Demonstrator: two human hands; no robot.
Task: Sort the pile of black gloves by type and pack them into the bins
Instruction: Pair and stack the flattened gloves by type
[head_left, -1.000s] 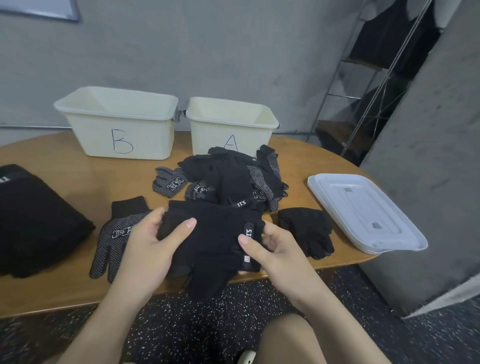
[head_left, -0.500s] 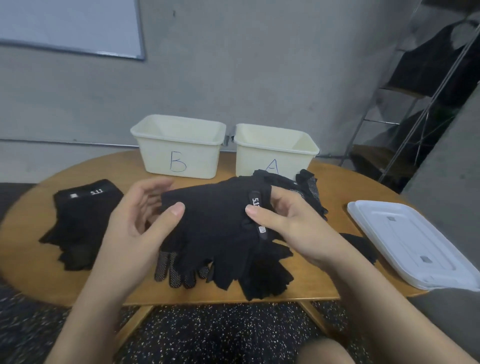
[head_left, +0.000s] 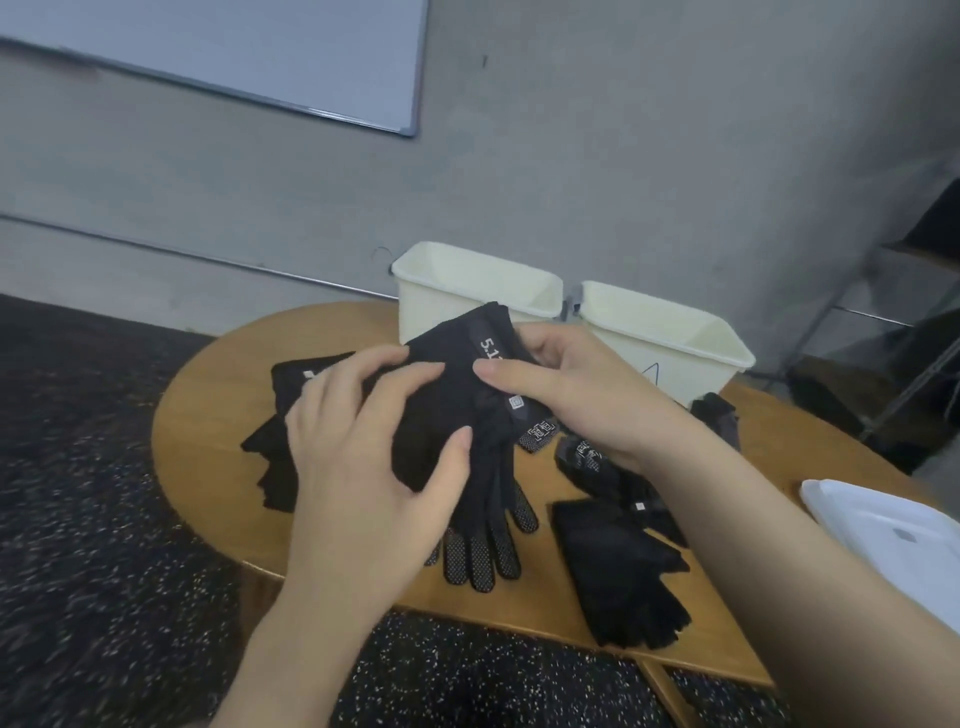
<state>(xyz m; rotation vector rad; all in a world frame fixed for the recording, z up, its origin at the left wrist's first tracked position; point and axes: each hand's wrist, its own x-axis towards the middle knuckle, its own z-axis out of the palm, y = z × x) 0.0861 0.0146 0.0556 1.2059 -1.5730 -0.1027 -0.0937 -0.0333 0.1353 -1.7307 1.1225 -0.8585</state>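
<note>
Grey wall and a whiteboard (head_left: 218, 52) back a rounded wooden worktop (head_left: 208, 415) set on dark speckled flooring. At the far left of the worktop lies a stack of plain black gloves (head_left: 280, 415). Just to its right the left hand (head_left: 363, 467) is raised with its fingers spread and lightly curved, its thumb and fingertips on a black 5.11 glove (head_left: 447, 384) held above the worktop; whether its grip closes on the fabric I cannot tell. Below that glove a dotted-palm glove (head_left: 483, 551) rests on the wood. The right hand (head_left: 576, 384) pinches the held glove at its cuff strap, thumb on top. Behind stand two cream bins (head_left: 467, 291), touching side by side. Right of centre lies a fingerless black glove (head_left: 623, 571), with more patterned gloves (head_left: 587, 457) just beyond it. A white lid (head_left: 883, 525) sits at the far right.
</note>
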